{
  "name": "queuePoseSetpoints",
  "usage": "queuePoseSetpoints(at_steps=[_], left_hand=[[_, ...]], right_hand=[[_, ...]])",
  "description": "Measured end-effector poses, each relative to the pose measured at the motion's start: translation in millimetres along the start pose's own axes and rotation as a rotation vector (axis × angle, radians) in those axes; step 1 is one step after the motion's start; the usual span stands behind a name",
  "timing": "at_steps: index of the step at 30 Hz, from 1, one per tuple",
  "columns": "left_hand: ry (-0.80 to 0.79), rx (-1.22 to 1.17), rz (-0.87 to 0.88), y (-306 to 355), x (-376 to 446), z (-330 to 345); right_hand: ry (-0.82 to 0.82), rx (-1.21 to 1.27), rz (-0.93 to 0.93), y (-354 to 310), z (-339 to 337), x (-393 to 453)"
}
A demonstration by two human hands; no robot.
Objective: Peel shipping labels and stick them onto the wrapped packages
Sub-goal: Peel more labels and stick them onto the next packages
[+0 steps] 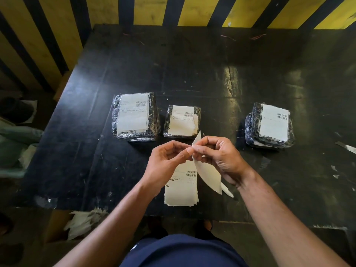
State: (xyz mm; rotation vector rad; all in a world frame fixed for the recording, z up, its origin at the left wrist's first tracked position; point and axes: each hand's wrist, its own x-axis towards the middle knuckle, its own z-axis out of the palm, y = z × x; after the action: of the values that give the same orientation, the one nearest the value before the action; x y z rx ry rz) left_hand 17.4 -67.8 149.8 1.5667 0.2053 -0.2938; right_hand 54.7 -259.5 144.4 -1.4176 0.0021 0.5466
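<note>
Three plastic-wrapped dark packages lie in a row on the black table (192, 60): a large one at left (135, 116), a smaller one in the middle (182, 121), one at right (269, 126). Each bears a white label with barcodes. A stack of white shipping labels (181, 187) rests near the table's front edge. Above the stack my right hand (221, 158) holds a curved white label sheet (209, 170) edge-on. My left hand (165, 162) pinches the sheet's upper edge with thumb and forefinger.
A yellow and black striped wall (154, 10) runs behind the table. Crumpled white backing paper (82, 224) lies in a cardboard box below the table's front left. A grey bin (13, 147) stands at far left. A metal blade (346, 147) lies at the right edge.
</note>
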Motion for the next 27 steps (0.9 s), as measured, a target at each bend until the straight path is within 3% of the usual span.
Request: queuePoseSetpoints(at_steps=[12, 27], left_hand=[[0.079, -0.093, -0.111, -12.8, 3.4, -0.1], [0.319, -0.438, -0.264, -33.7, 18.7, -27.8]], right_hand=[[0.04, -0.005, 0.014, 14.8, 1.3, -2.1], [0.305, 0.503, 0.183, 51.3, -29.8, 1.9]])
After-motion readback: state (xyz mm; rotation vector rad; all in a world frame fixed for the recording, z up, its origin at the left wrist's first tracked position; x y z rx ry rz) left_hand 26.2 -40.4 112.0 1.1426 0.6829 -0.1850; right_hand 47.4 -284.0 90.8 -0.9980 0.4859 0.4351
